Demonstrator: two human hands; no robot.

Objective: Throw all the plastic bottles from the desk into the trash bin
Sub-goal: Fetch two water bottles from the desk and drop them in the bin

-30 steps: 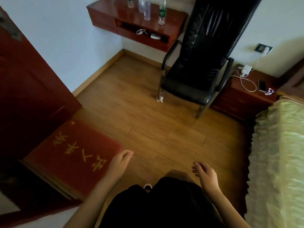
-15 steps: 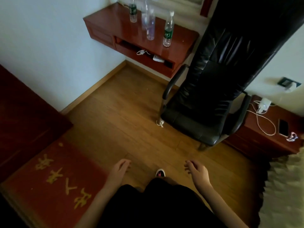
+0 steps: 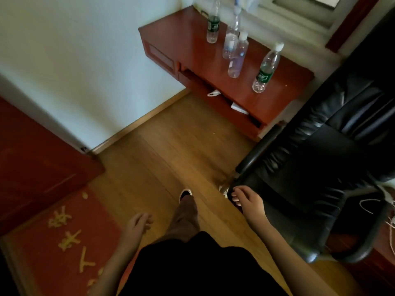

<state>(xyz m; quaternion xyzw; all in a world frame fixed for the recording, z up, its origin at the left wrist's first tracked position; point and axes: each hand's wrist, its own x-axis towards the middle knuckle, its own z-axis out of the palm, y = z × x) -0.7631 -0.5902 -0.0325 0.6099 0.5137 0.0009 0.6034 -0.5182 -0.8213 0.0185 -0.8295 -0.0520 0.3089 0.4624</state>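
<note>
Plastic bottles stand upright on the red-brown counter [image 3: 192,37] fixed to the wall in the far corner of the room. In the head view four of them are clear to see. One bottle with a dark green label [image 3: 213,24] stands near the back, toward the left end. Two clear bottles without a dark label stand close together in the middle: the rear clear bottle [image 3: 231,40] and, just beside it and nearer to the camera, the front clear bottle [image 3: 237,58]. Another green-label bottle [image 3: 266,68] stands alone near the front right part of the top. More pale shapes are at the very back edge, but I cannot tell what they are.

Both hands are low and well apart from the bottles. The left hand [image 3: 136,224] hangs over the wooden floor [image 3: 171,146], its grip loose with half-curled fingers, holding nothing. The right hand [image 3: 245,200] is just beside the seat of the black chair [image 3: 320,157], its grip also loose and empty. One shoe [image 3: 184,194] points toward the counter.
</note>
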